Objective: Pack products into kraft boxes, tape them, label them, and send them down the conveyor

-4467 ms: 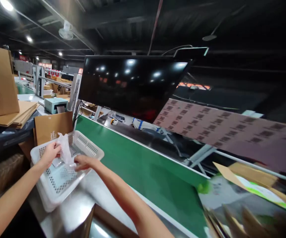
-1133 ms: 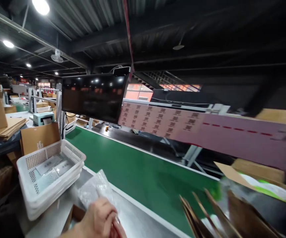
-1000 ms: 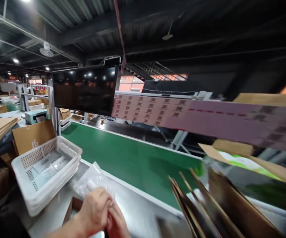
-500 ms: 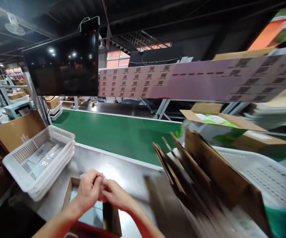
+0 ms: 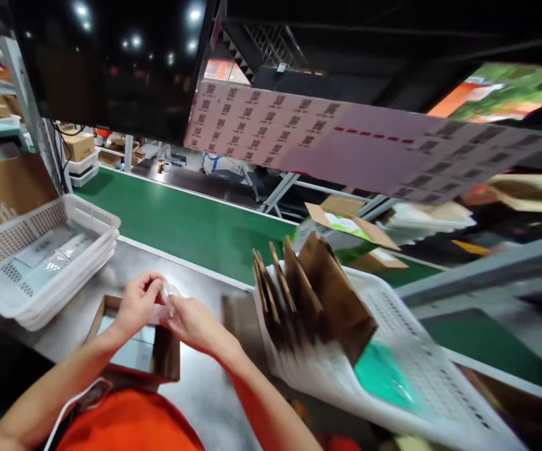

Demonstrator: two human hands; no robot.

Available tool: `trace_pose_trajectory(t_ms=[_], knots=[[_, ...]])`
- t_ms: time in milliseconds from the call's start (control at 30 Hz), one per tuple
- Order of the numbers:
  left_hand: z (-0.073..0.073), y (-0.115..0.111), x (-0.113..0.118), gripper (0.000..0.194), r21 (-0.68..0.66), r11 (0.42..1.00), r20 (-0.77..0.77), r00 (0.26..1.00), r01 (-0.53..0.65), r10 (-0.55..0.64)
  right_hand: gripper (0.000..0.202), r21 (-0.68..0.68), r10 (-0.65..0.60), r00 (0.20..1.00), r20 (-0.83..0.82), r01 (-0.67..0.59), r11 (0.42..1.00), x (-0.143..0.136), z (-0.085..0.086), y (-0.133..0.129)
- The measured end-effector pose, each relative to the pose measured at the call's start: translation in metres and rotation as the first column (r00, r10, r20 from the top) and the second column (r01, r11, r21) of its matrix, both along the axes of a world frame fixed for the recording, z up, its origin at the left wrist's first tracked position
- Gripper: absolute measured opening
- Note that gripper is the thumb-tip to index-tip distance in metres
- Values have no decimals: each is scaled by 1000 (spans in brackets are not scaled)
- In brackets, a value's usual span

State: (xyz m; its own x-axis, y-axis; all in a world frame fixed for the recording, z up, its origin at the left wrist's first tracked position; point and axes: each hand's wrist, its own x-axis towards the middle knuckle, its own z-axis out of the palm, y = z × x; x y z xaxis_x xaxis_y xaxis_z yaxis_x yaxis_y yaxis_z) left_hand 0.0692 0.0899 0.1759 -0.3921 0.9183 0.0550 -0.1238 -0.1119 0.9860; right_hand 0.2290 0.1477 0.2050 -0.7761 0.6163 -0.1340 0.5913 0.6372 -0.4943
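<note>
My left hand (image 5: pixel 138 302) and my right hand (image 5: pixel 189 318) are close together, both closed on a crumpled piece of clear plastic (image 5: pixel 170 290). Whether it is a bag or loose film I cannot make out. Just below them an open cardboard box (image 5: pixel 172 360) stands on the metal table (image 5: pixel 196 401). Pale, flat contents (image 5: pixel 137 352) show inside it, partly covered by my left wrist.
To the left are stacked white baskets (image 5: pixel 97 216) with clear packets inside. On the right, a white basket (image 5: pixel 444 369) holds upright cardboard pieces (image 5: pixel 337 300) and a green packet (image 5: pixel 386 376). A green conveyor belt (image 5: pixel 181 219) runs behind, below a large screen (image 5: pixel 111 69).
The view has swung right and down, bringing more of the right basket into sight. My hands have drawn slightly apart, with the clear plastic still between them.
</note>
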Motion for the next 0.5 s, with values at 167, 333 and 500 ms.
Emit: trace_pose_trajectory(t_ms=[167, 333, 500], knots=[[-17, -4, -10, 38, 69, 988, -46, 989, -138, 141, 35, -214, -257, 940, -224, 209, 954, 7, -28, 10], [-39, -13, -35, 64, -289, 950, 221, 957, -118, 186, 58, -261, -262, 816, -515, 143, 955, 26, -37, 11], [-44, -21, -34, 40, -148, 941, 704, 701, 305, -116, 46, -178, -8, 819, -574, -115, 977, 24, -25, -1]])
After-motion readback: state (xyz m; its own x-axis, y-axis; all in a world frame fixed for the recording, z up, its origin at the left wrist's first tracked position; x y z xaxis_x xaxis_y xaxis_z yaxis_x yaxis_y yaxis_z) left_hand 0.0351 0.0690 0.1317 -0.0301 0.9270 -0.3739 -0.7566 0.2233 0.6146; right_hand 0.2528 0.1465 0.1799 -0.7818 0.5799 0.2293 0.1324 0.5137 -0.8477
